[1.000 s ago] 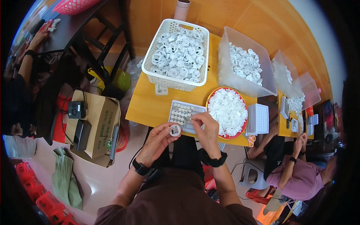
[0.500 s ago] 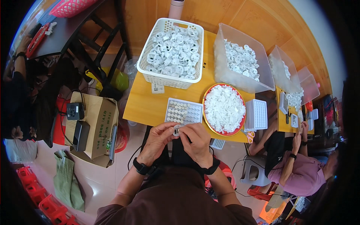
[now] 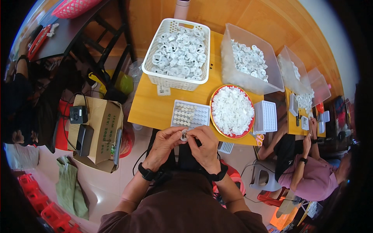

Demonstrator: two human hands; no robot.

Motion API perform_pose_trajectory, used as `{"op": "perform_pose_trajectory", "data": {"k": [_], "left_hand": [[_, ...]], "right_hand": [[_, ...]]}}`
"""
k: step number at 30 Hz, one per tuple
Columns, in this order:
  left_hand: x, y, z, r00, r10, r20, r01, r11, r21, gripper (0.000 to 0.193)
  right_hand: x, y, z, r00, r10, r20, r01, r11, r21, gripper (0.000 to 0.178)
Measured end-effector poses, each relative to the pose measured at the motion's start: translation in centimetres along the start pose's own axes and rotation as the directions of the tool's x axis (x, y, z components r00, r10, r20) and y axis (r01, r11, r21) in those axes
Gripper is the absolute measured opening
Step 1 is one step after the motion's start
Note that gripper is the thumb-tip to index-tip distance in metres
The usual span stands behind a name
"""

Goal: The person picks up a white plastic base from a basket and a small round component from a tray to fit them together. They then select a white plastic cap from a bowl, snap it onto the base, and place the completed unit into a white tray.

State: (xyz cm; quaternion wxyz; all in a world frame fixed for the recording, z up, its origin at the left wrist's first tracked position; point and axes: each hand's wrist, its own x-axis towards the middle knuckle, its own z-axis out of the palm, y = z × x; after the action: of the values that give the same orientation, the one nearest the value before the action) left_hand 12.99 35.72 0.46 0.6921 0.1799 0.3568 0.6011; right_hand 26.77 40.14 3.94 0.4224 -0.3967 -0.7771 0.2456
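Between my two hands, just off the table's near edge, is a small round white plastic part (image 3: 183, 135) with a dark spot in it. The fingertips of my left hand (image 3: 165, 144) pinch it from the left. On its other side my right hand (image 3: 204, 147) grips it between thumb and forefinger, the remaining fingers curled. Directly beyond lies a white compartment tray (image 3: 201, 123), its left half filled with rows of small round beige pieces (image 3: 183, 113). To the right of the tray a red-rimmed round dish (image 3: 251, 128) holds a heap of small white plastic pieces (image 3: 232, 110).
A white basket (image 3: 171, 82) and a clear bin (image 3: 252, 86), both full of white parts, stand at the back of the yellow table (image 3: 145, 112). Stacked trays (image 3: 265, 116) and orange scissors (image 3: 260, 139) sit right. A cardboard box (image 3: 101, 132) is left; a co-worker (image 3: 311, 178) sits right.
My fingers have shifted slightly around the small white part, which stays held in both hands. At the right, the co-worker's hands have moved a little.
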Motion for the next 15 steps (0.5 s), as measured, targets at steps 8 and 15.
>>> {"op": "perform_pose_trajectory", "data": {"k": [8, 15], "left_hand": [[0.1, 0.2, -0.6, 0.999, 0.001, 0.033, -0.002, 0.999, 0.047, 0.023], [0.4, 0.7, -1.0, 1.0, 0.015, -0.009, -0.014, 1.0, 0.024, 0.024]], "right_hand": [[1.7, 1.8, -1.0, 0.933, 0.297, 0.205, -0.339, 0.915, 0.217, 0.009], [4.6, 7.0, 1.0, 0.995, 0.095, 0.006, -0.093, 0.983, -0.158, 0.011]]}}
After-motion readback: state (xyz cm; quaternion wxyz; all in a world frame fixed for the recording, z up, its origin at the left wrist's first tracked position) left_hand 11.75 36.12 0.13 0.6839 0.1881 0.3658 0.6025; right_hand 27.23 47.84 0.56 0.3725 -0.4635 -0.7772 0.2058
